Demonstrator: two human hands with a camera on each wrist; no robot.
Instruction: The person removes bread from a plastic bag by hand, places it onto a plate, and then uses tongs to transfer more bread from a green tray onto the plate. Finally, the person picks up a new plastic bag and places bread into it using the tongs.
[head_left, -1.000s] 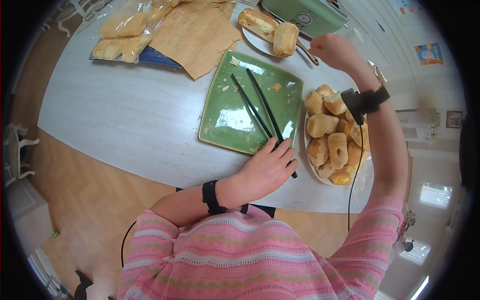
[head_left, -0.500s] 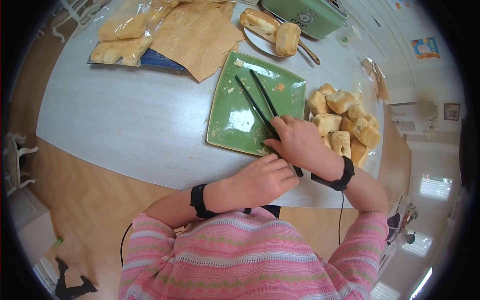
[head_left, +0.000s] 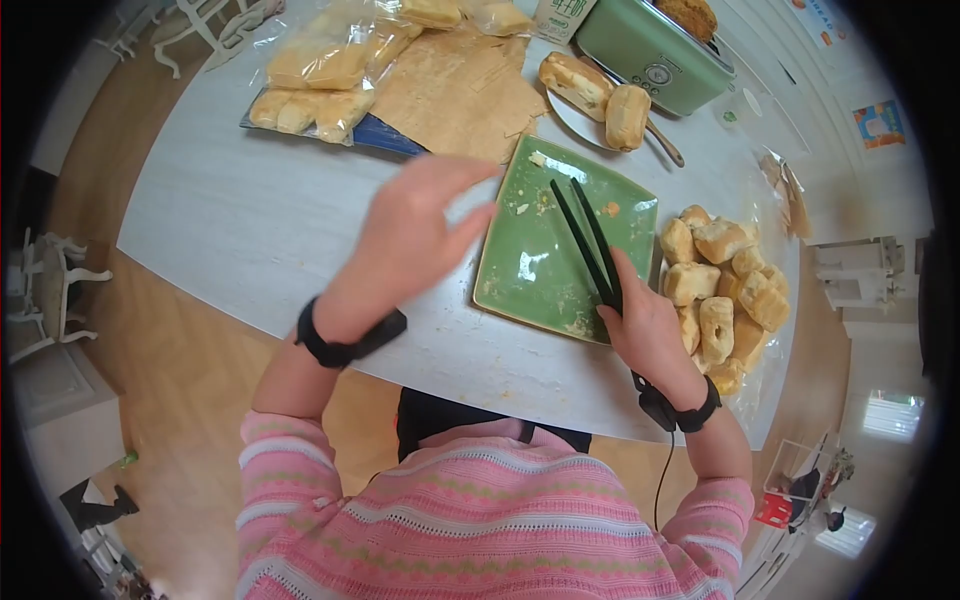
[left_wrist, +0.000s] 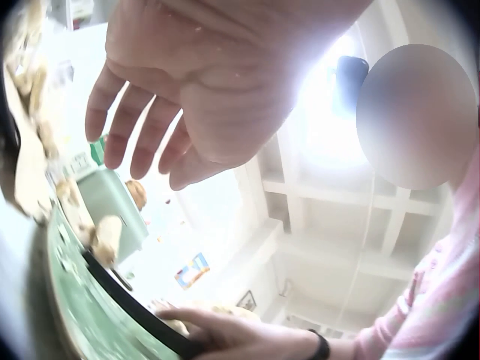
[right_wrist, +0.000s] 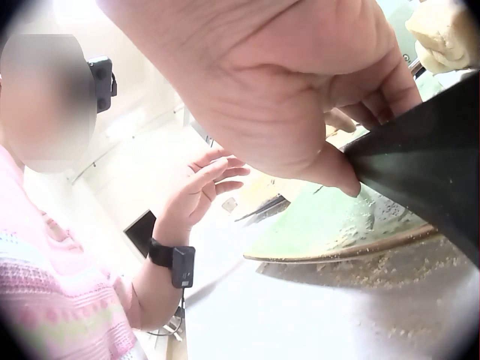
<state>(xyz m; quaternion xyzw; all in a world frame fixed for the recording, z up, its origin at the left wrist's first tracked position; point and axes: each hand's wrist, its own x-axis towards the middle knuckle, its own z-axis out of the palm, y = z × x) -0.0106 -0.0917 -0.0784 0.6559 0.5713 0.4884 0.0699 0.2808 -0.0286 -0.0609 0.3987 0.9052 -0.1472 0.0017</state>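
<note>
My right hand (head_left: pixel 645 325) grips a pair of black tongs (head_left: pixel 577 232) near their lower end. The tongs lie over a square green plate (head_left: pixel 515 265), their two arms slightly apart and nothing between the tips. Crumbs and small bread bits are scattered on the plate. Left of the plate my left hand (head_left: pixel 410 225) hangs above the table, its thumb and fingers spread and holding nothing; the left wrist view shows its bare palm (left_wrist: pixel 225 90). In the right wrist view, the thumb and fingers close around the dark tongs (right_wrist: pixel 431 146).
A pile of bread rolls (head_left: pixel 718 325) lies right of the green plate. Behind it, a white plate (head_left: pixel 575 122) bears two bread pieces beside a wooden handle (head_left: pixel 665 145). A green toaster (head_left: pixel 690 85) stands farther back. Bagged bread (head_left: pixel 330 60) and brown paper (head_left: pixel 460 85) lie at back left.
My right hand came back from near the toaster and took the tongs, which my left hand had been touching. My left hand has since lifted away to the upper left. The head view has shifted.
</note>
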